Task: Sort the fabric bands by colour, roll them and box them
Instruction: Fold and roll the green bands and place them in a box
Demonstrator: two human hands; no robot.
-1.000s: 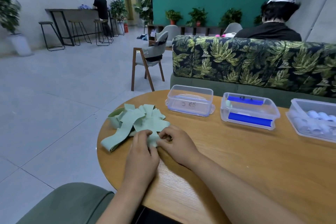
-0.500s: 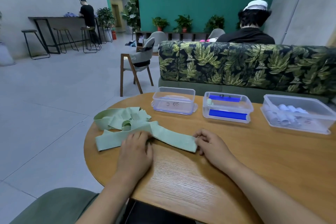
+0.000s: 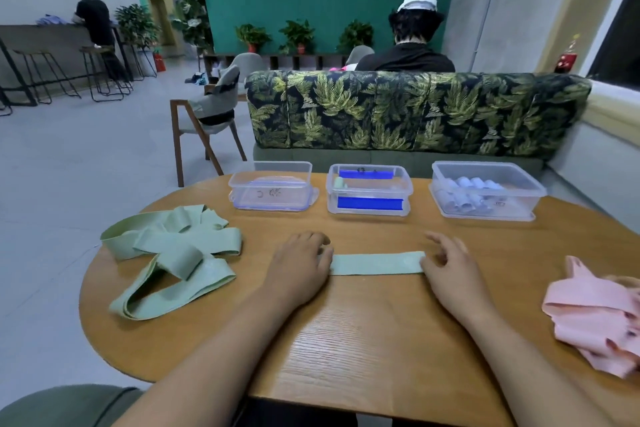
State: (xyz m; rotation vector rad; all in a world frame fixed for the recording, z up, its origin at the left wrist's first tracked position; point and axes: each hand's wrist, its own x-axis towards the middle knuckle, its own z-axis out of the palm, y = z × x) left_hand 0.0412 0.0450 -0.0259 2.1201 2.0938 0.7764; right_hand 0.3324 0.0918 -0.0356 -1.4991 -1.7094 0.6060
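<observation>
Green fabric band [image 3: 377, 263] lies flat mid-frame: my left hand [image 3: 298, 269] pins one end, fingers together, my right hand [image 3: 452, 274] steadies the other, fingers spread, for rolling.

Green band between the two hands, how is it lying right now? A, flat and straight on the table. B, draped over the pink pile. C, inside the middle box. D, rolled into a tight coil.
A: the green band lies flat and straight on the table, with the left hand resting on one end and the right hand touching the other.
</observation>
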